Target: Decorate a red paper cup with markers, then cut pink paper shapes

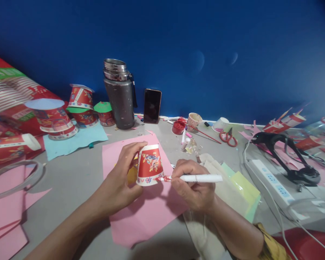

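Note:
A red and white patterned paper cup [151, 164] is held upside down, narrow end up, in my left hand [127, 173], with fingers at its top and thumb near its wide rim. My right hand [193, 184] pinches a white marker [203, 178] whose red-stained tip points left and meets the lower right edge of the cup. Both hands are above a pink paper sheet [148, 224]. Something yellow shows between my left hand and the cup.
A dark flask [120, 101] and a phone [152, 105] stand by the blue wall. Decorated cups [55, 117] are at left near a tape roll [16, 180]. Red scissors [228, 138], a power strip [272, 180] with cables and a black strapped object [287, 155] are at right.

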{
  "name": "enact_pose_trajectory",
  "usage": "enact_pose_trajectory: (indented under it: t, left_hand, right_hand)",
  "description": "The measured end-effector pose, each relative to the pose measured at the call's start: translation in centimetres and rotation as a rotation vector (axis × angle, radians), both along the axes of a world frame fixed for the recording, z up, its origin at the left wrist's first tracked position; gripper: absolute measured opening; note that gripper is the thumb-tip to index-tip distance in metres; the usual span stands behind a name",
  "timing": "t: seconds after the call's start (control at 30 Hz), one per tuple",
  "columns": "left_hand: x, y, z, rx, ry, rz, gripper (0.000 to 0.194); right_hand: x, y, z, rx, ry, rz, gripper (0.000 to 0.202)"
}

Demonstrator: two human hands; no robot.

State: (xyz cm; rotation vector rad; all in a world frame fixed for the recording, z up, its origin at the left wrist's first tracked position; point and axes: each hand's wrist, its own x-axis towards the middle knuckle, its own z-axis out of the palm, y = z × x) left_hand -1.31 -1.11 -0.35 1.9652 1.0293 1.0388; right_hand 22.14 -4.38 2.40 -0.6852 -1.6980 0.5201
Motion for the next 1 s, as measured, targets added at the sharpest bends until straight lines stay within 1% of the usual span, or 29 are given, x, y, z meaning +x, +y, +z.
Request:
enact_pose_trajectory:
  t: [0.13,0.3,0.53,0.83,1.0]
  left_hand:
    - [-0.07,0.08,-0.19,0.007,0.01,-0.007,0.099]
    - [0.0,-0.01,0.04,0.014,0.025,-0.013,0.098]
    - [0.08,0.09,-0.04,0.022,0.012,-0.014,0.099]
    - [0.17,0.01,0.31,0.022,0.025,-0.015,0.098]
    - [0.09,0.05,0.2,0.028,0.03,-0.02,0.099]
  right_hand:
    - [0.05,0.01,-0.1,-0.006,0.023,-0.006,0.006]
    - [0.0,0.06,-0.08,-0.001,0.016,0.019,0.008]
    - [0.23,-0.2,-0.42,-0.069,0.034,-0.016,0.008]
    - [0.13,-0.03,-0.14,-0.057,0.011,-0.016,0.008]
    - [0.13,-0.11,-0.22,-0.069,0.004,-0.014,0.008]
